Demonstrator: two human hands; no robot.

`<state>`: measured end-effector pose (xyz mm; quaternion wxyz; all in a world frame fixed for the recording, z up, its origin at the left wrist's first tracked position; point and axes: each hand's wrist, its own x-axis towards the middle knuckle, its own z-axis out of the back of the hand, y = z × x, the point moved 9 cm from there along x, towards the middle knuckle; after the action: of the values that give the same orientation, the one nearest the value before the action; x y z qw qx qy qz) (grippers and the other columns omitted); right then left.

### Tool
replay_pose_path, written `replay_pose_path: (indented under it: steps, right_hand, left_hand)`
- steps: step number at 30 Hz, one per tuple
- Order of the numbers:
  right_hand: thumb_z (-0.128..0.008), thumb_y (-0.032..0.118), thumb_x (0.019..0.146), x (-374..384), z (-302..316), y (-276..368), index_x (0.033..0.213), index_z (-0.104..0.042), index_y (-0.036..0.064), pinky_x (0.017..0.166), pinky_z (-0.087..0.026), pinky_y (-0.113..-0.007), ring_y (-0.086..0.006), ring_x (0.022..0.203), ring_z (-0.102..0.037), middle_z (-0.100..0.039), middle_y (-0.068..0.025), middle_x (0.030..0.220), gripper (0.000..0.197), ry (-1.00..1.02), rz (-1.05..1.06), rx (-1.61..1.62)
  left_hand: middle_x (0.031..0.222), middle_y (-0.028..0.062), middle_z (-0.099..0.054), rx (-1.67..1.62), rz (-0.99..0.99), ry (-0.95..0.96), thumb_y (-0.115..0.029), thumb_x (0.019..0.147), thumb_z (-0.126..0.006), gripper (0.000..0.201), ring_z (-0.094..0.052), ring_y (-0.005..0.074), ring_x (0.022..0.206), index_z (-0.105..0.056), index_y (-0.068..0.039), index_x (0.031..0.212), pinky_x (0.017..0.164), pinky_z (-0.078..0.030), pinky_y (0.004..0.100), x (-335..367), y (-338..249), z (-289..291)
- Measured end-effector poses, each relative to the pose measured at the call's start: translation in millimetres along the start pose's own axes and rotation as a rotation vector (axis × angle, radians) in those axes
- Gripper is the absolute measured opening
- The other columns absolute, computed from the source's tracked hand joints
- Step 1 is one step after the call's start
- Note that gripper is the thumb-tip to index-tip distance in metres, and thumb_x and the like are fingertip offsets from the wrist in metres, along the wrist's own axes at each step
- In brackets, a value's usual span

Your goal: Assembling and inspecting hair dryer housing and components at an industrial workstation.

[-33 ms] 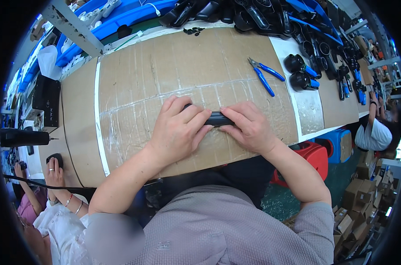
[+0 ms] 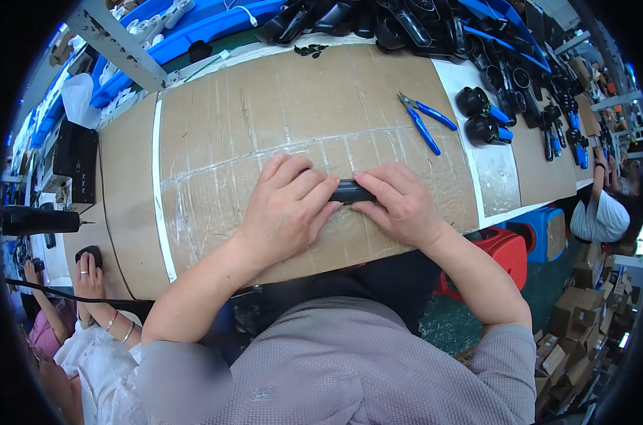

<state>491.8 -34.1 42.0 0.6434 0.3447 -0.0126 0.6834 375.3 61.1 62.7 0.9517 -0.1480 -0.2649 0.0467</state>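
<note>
A black, rounded plastic piece [image 2: 349, 191] lies crosswise between my two hands, just above the cardboard-covered bench [image 2: 229, 120]. Its middle shows between my fingertips, while both ends are hidden under my fingers, so I cannot tell its full shape. My left hand [image 2: 284, 205] wraps around the left end, thumb below and fingers over the top. At the right end, my right hand [image 2: 403, 204] pinches it between thumb and fingers. Beyond my right hand, blue-handled nippers [image 2: 426, 126] rest on the cardboard with their jaws apart.
Small black parts [image 2: 311, 50] lie at the far edge. Black housings [image 2: 406, 28] are heaped behind; two black-and-blue pieces [image 2: 483, 129] sit at right. An electric screwdriver [image 2: 41, 221] hangs at left, near a co-worker's hand [image 2: 89, 280]. Red [image 2: 502, 258] and blue [image 2: 546, 234] stools stand at right.
</note>
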Motion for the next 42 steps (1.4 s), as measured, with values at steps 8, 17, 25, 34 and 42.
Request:
replay_pose_path:
  steps: [8,17,25,34,42]
  right_hand:
    - [-0.079,0.018,0.085,-0.9,-3.4,2.9,0.121,-0.071,0.0076,0.086,-0.052,-0.033,-0.0220,0.093,-0.062,-0.068,-0.0041,0.108,0.039,0.010,0.073,-0.089]
    - [-0.079,0.018,0.084,0.9,0.2,1.1,0.119,-0.070,0.0084,0.083,-0.051,-0.033,-0.0206,0.090,-0.061,-0.066,-0.0034,0.104,0.037,-0.039,0.110,-0.090]
    - [-0.081,0.016,0.084,2.4,-1.1,-3.5,0.116,-0.072,0.0071,0.080,-0.052,-0.034,-0.0240,0.089,-0.063,-0.069,-0.0060,0.103,0.035,-0.020,0.033,-0.036]
    - [-0.079,0.024,0.090,42.1,-20.8,-12.6,0.113,-0.073,0.0044,0.076,-0.051,-0.033,-0.0235,0.084,-0.062,-0.069,-0.0091,0.101,0.030,0.331,-0.159,0.303]
    - [-0.075,0.038,0.099,79.3,-60.5,-22.7,0.095,-0.076,0.0045,0.063,-0.047,-0.031,-0.0180,0.065,-0.055,-0.065,-0.0067,0.077,0.034,1.009,-0.536,0.381]
  left_hand:
    - [0.107,0.0074,-0.067,0.043,-0.039,0.046,-0.015,0.088,-0.073,0.027,-0.061,0.0254,0.107,-0.069,-0.002,0.112,0.102,-0.047,0.0381,-0.2,-6.5,-6.4]
    - [0.111,0.0086,-0.068,0.039,-0.024,0.035,-0.022,0.084,-0.081,0.042,-0.062,0.0268,0.110,-0.068,-0.004,0.120,0.102,-0.049,0.0378,-2.8,-0.5,-6.5]
    - [0.117,0.0108,-0.067,-0.149,0.185,-0.087,-0.038,0.071,-0.093,0.072,-0.064,0.0284,0.108,-0.063,-0.005,0.128,0.098,-0.052,0.0391,-15.4,37.5,3.9]
    - [0.118,0.0112,-0.066,-0.167,0.179,-0.064,-0.044,0.067,-0.096,0.078,-0.066,0.0290,0.103,-0.063,-0.006,0.127,0.094,-0.054,0.0388,-25.8,54.8,-0.8]
    - [0.114,0.0090,-0.065,-0.214,0.145,-0.124,-0.044,0.069,-0.094,0.070,-0.066,0.0273,0.099,-0.065,-0.008,0.122,0.089,-0.054,0.0357,-25.2,50.8,3.1]
